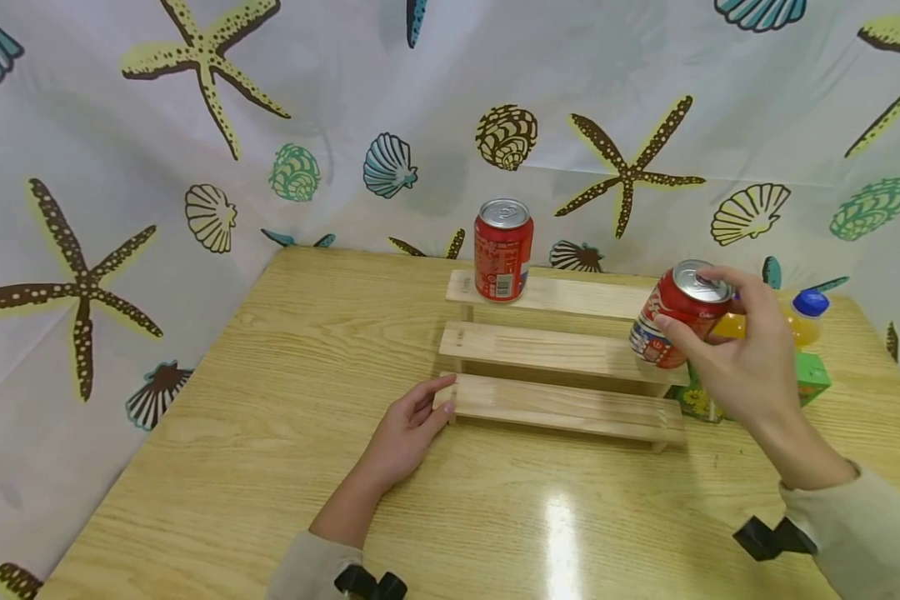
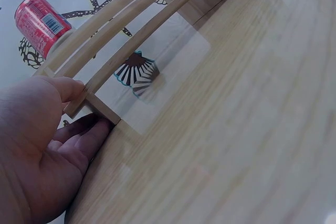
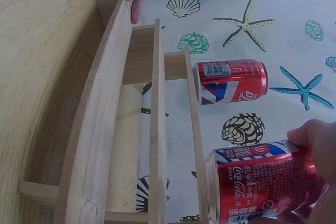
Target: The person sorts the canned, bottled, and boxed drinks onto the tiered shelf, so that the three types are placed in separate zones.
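Note:
My right hand (image 1: 753, 354) grips a red Coca-Cola can (image 1: 678, 312) around its upper part, tilted, over the right end of a three-step wooden rack (image 1: 562, 400). In the right wrist view the held can (image 3: 262, 184) has its base close to the top step's edge; whether they touch I cannot tell. A second red can (image 1: 503, 250) stands upright on the top step's left end. My left hand (image 1: 405, 433) holds the left end of the lowest step, thumb and fingers on either side of it, as the left wrist view shows the hand (image 2: 37, 145) up close.
Right of the rack, partly behind my right hand, are a bottle of orange drink with a blue cap (image 1: 810, 303) and a green carton (image 1: 812, 377). A patterned cloth (image 1: 435, 100) hangs behind the wooden table (image 1: 270, 375).

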`<action>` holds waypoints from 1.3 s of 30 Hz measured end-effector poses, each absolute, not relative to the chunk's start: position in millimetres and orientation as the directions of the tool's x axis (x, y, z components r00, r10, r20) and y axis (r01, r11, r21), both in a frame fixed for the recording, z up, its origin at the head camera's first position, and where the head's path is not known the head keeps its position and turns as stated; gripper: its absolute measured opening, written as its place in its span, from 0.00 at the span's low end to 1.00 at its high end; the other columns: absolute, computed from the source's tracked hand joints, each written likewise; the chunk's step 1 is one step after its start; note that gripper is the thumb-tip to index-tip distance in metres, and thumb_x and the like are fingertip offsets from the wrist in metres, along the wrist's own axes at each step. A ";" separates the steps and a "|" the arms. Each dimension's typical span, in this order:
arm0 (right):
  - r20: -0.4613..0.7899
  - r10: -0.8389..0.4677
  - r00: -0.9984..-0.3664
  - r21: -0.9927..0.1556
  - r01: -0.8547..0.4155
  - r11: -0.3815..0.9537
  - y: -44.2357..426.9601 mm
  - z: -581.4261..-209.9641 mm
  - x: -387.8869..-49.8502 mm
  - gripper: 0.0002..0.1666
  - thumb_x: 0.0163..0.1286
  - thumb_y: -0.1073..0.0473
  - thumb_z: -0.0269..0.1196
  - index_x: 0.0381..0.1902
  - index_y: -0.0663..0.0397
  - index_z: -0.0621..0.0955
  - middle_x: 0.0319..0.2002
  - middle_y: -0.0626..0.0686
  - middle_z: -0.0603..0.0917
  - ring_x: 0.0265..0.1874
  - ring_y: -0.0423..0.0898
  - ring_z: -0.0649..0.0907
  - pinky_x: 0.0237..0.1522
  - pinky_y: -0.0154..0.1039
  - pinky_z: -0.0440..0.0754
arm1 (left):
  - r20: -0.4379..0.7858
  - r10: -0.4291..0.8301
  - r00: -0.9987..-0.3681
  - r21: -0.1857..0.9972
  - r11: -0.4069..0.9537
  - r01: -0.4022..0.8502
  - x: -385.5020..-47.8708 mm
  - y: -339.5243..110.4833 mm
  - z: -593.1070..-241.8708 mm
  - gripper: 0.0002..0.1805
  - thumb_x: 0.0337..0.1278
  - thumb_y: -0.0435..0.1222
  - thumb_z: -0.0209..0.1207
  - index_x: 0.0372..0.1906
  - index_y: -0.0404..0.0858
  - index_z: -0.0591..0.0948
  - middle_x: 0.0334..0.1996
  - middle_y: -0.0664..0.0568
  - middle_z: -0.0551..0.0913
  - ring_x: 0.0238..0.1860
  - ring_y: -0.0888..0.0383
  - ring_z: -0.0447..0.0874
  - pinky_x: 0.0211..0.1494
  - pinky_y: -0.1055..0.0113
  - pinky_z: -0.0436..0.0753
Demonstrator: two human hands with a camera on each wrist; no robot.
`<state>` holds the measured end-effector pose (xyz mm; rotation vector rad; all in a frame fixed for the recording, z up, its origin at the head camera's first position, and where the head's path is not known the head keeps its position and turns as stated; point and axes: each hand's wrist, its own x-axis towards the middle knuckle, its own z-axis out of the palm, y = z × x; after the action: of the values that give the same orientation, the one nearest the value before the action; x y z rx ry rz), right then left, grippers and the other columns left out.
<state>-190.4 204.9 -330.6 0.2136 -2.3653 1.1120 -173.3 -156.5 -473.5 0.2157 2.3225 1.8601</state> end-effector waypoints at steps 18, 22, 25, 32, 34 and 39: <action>0.536 0.110 -0.837 -0.662 -0.336 0.670 199.9 -321.3 -207.6 0.36 0.61 0.58 0.74 0.65 0.55 0.73 0.60 0.57 0.76 0.47 0.45 0.73 0.34 0.16 0.73 | -0.032 0.218 -0.975 0.976 0.216 0.016 -175.4 -157.3 -475.0 0.24 0.74 0.44 0.55 0.71 0.50 0.71 0.76 0.49 0.63 0.79 0.51 0.54 0.75 0.58 0.67; 0.527 0.113 -0.842 -0.673 -0.333 0.660 198.3 -320.6 -211.3 0.35 0.61 0.57 0.74 0.64 0.55 0.74 0.60 0.58 0.75 0.47 0.45 0.72 0.32 0.15 0.73 | -0.032 0.219 -0.975 0.977 0.214 0.016 -175.0 -157.1 -474.4 0.24 0.74 0.44 0.55 0.71 0.49 0.71 0.76 0.49 0.63 0.79 0.51 0.53 0.75 0.59 0.67; 0.518 0.118 -0.847 -0.674 -0.320 0.665 197.4 -320.4 -214.6 0.35 0.62 0.55 0.73 0.65 0.55 0.74 0.60 0.58 0.75 0.48 0.46 0.72 0.33 0.16 0.72 | -0.029 0.218 -0.976 0.977 0.213 0.018 -174.9 -156.9 -474.4 0.24 0.74 0.44 0.55 0.71 0.49 0.71 0.76 0.49 0.63 0.79 0.51 0.54 0.75 0.58 0.67; 0.489 0.131 -0.862 -0.690 -0.290 0.663 195.4 -320.4 -220.7 0.35 0.62 0.52 0.73 0.65 0.54 0.74 0.61 0.58 0.74 0.51 0.50 0.73 0.42 0.30 0.71 | -0.021 0.221 -0.975 0.978 0.205 0.026 -174.5 -156.5 -475.4 0.24 0.74 0.44 0.55 0.71 0.49 0.71 0.75 0.49 0.64 0.79 0.52 0.54 0.75 0.57 0.68; 0.482 0.134 -0.866 -0.695 -0.284 0.661 194.8 -320.0 -222.4 0.36 0.62 0.51 0.73 0.65 0.53 0.74 0.62 0.58 0.74 0.51 0.51 0.74 0.43 0.33 0.70 | -0.023 0.218 -0.976 0.978 0.206 0.023 -174.4 -156.4 -475.7 0.24 0.74 0.44 0.55 0.70 0.49 0.71 0.75 0.50 0.64 0.78 0.52 0.54 0.75 0.58 0.68; 0.469 0.125 -0.874 -0.694 -0.277 0.665 193.7 -319.3 -226.3 0.36 0.63 0.50 0.73 0.66 0.53 0.73 0.63 0.59 0.73 0.54 0.56 0.74 0.47 0.39 0.70 | -0.025 0.213 -0.977 0.978 0.208 0.020 -173.9 -156.4 -476.5 0.24 0.74 0.45 0.55 0.70 0.50 0.72 0.75 0.50 0.64 0.78 0.52 0.55 0.74 0.57 0.69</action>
<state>-226.3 193.7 -319.3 0.1178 -2.3951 1.1106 -173.9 -156.4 -476.5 0.2250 2.3167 1.8722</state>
